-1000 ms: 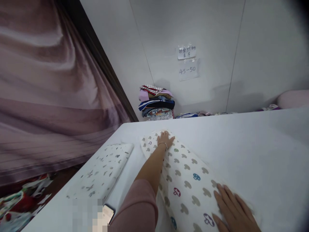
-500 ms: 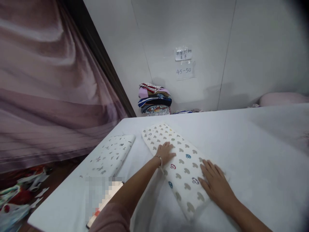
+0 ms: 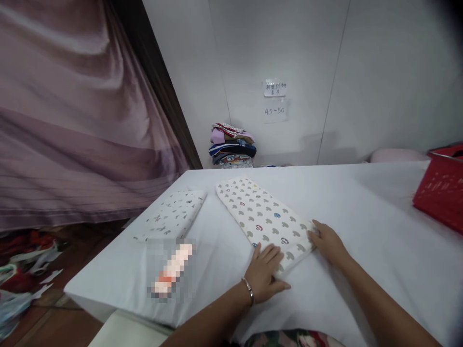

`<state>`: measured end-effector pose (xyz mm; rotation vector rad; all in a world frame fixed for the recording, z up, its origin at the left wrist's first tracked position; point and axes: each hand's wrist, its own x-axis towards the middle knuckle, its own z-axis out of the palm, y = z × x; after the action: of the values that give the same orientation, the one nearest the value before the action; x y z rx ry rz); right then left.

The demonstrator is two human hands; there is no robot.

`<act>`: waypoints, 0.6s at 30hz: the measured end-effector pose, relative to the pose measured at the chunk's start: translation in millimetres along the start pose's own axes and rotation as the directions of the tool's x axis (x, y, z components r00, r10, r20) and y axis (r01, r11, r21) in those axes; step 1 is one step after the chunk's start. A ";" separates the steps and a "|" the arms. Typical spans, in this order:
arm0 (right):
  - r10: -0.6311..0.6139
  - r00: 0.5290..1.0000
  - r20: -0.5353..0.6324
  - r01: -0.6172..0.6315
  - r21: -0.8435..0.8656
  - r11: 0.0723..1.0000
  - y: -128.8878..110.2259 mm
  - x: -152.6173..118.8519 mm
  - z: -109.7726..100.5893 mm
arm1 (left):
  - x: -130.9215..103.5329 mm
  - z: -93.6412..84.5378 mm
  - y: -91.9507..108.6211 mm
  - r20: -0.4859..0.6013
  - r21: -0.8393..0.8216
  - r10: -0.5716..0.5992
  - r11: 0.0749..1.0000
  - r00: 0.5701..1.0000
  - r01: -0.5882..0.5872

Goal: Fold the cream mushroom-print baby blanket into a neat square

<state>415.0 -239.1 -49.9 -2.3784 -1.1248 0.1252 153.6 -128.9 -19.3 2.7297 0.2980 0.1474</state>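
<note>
A long folded cloth (image 3: 260,212), white with gray mushroom-like shapes and a few colored ones, lies flat and at a slant on a white-covered table (image 3: 369,202). At the cloth's near left corner, a person's left hand (image 3: 265,272), a bracelet (image 3: 249,291) at its wrist, rests palm down with fingers extended and lightly parted, pressing on the fabric and gripping nothing. At the cloth's near right corner, the right hand (image 3: 329,243) is partly curled, its fingertips touching the edge; whether it pinches the layers cannot be told from this angle.

The cloth looks light, soft and limp, unlikely to break but apt to crease or let its layers slide apart. The near corners, or both long edges with all layers caught together, seem the surest places to take hold.

Left of the cloth lies a second printed cloth (image 3: 173,212), with a pixelated object (image 3: 173,270) nearer the person. Beyond the cloth's far end, a stack of fabrics (image 3: 233,149) stands near the wall, below and left of two paper notes (image 3: 275,111). Well to the cloth's right is a red basket (image 3: 441,188).
</note>
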 end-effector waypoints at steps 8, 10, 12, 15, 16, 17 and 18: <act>0.122 0.980 0.158 -0.105 -0.107 0.989 -7.5 9.7 -14.0 | -4.1 -6.0 -0.1 -0.012 0.047 0.019 0.999 1.000 -0.018; 0.133 0.967 0.218 -0.105 -0.133 0.986 -8.0 14.5 -16.5 | -4.6 -6.2 -1.7 -0.010 0.045 0.050 0.998 0.999 -0.049; 0.137 0.957 0.254 -0.103 -0.142 0.984 -7.1 18.3 -17.8 | -3.9 -5.3 -6.0 -0.013 0.061 0.070 0.996 0.997 -0.069; 0.124 0.968 0.219 -0.106 -0.091 0.990 -5.2 21.4 -17.7 | 1.9 -3.1 -15.6 -0.062 0.110 0.038 0.993 0.997 -0.031; 0.125 0.973 0.196 -0.120 -0.034 0.992 -4.7 21.9 -17.8 | 5.2 -2.4 -17.8 -0.082 0.125 0.020 0.992 0.996 -0.010; 0.138 0.974 0.178 -0.150 0.056 0.987 -4.3 22.2 -18.7 | 9.2 -1.6 -18.6 -0.099 0.136 0.003 0.991 0.995 0.011; 0.168 0.972 0.165 -0.197 0.179 0.964 -3.7 22.6 -20.3 | 13.8 -0.7 -17.3 -0.112 0.142 -0.008 0.990 0.994 0.025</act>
<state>433.0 -228.4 -27.6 -2.3222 -0.9087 0.4618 163.7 -109.9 -24.6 2.8659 0.3760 0.2849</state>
